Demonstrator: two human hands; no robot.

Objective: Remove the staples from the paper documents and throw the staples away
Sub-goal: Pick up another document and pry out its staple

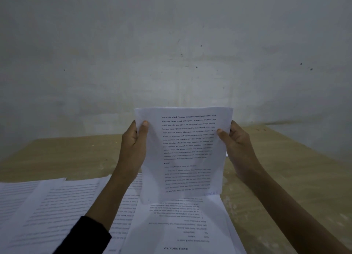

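Observation:
I hold a printed paper document upright in front of me above the wooden table. My left hand grips its left edge, thumb on the front of the page. On the right edge my right hand pinches it the same way. A second sheet shows just behind the top edge. No staple or staple remover can be made out in the dim light.
Several loose printed sheets are spread over the near left of the table. Another sheet lies upside down to me directly under the held document. A bare grey wall rises behind the table's far edge.

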